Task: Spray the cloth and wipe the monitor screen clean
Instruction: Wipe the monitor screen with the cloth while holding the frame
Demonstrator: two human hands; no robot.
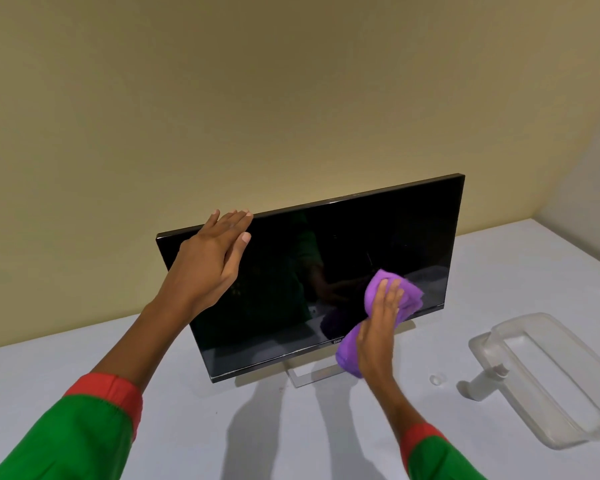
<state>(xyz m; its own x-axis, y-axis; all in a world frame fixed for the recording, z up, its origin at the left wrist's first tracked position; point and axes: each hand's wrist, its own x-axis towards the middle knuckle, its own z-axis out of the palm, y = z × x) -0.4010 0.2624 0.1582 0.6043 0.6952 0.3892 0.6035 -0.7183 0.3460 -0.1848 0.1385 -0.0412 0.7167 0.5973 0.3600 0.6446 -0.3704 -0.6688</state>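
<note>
A black monitor stands on a white table, its dark screen tilted back toward the wall. My left hand rests flat against the upper left part of the screen, fingers reaching the top edge. My right hand presses a bunched purple cloth against the lower right part of the screen; part of the cloth hangs below my palm. A small white spray bottle lies on the table to the right, partly behind a clear tray.
A clear plastic tray sits at the right of the white table. A small clear cap lies near the bottle. The monitor's clear stand shows beneath it. A beige wall rises close behind.
</note>
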